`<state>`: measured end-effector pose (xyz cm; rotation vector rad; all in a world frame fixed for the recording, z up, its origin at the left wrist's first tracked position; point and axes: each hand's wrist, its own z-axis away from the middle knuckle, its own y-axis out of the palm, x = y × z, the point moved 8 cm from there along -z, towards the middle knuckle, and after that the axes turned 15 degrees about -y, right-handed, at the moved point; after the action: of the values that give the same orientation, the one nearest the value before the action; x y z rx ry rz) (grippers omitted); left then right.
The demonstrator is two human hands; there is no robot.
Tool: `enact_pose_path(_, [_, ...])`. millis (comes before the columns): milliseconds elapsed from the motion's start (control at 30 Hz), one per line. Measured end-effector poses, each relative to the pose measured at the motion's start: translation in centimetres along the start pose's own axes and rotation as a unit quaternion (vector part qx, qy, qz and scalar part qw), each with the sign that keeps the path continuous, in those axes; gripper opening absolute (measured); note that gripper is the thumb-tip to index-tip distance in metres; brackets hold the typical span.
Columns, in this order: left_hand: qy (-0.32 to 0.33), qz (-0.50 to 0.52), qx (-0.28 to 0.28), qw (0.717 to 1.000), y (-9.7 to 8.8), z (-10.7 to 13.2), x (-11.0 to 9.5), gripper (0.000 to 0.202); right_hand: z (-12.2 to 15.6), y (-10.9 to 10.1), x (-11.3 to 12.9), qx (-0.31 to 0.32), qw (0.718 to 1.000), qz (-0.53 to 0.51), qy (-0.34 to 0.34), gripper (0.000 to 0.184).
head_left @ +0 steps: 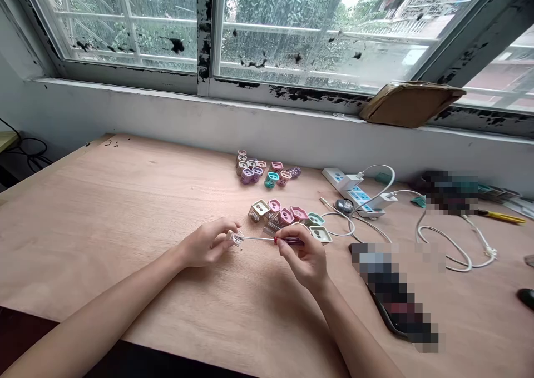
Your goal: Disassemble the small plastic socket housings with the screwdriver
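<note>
My left hand (pixel 208 243) pinches a small clear plastic part (pixel 236 238) just above the wooden table (pixel 125 211). My right hand (pixel 302 255) grips a thin screwdriver (pixel 267 239) with a red handle, and its metal tip points left into the clear part. Just behind my hands lies a near cluster of small coloured plug-like housings (pixel 287 217) in pink, teal and beige. A second cluster (pixel 265 171) in purple, pink and teal sits farther back.
A white power strip (pixel 352 192) with plugged white cables (pixel 442 244) lies to the right. A blurred dark object (pixel 394 294) rests by my right forearm. Yellow-handled tool (pixel 503 217) at far right. A brown cardboard piece (pixel 411 103) sits on the window sill.
</note>
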<state>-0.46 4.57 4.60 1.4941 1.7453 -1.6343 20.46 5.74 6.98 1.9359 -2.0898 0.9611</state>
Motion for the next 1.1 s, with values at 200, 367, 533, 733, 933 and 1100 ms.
enact_pose_path(200, [0.022,-0.010,-0.022,0.999,0.1,0.3,0.1,0.035,-0.2,-0.1,0.7,-0.014,1.000,0.004,-0.013,0.011])
enact_pose_path(367, [0.049,-0.011,-0.023,0.998,0.1,0.3,-0.3,0.036,-0.3,-0.3,1.2,-0.017,1.000,0.012,-0.022,0.009])
enact_pose_path(533, [0.053,-0.007,-0.013,0.998,0.2,0.3,-0.8,0.038,-0.4,-0.3,1.5,-0.016,0.999,0.024,-0.023,0.007])
enact_pose_path(733, [0.059,-0.011,-0.016,0.998,0.0,0.2,-1.0,0.028,-0.6,-0.2,1.7,-0.012,0.999,0.026,-0.028,0.008])
enact_pose_path(933, [0.082,-0.033,-0.033,0.996,-0.3,0.2,-1.7,0.018,-0.7,-0.3,1.9,-0.013,0.999,0.013,-0.044,0.013])
enact_pose_path(1100, [0.101,-0.050,-0.037,0.993,-0.2,0.2,-2.1,0.015,-0.8,-0.1,2.2,-0.007,0.999,0.005,-0.042,0.011])
